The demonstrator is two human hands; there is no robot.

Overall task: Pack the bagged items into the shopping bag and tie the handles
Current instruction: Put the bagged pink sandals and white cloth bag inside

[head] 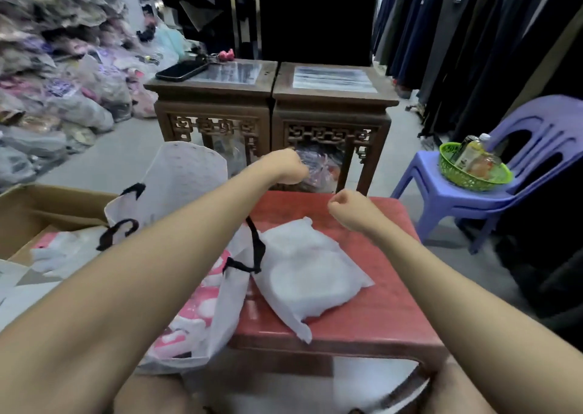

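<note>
Packing half done, head view: fists hover over the red surface (362, 312).
Left hand (288, 167) and right hand (347, 207) curl their fingers shut, visibly pinching nothing. A white bagged item (312, 275) lies on the surface beside the slumped shopping bag (227, 300), black handles (257, 249) untied; next, probably, grasp that item and slide it in.

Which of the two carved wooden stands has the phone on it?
The left stand, next to the heap of bagged clothes: a black phone lies on the left side of its top. The right stand carries no phone.
</note>
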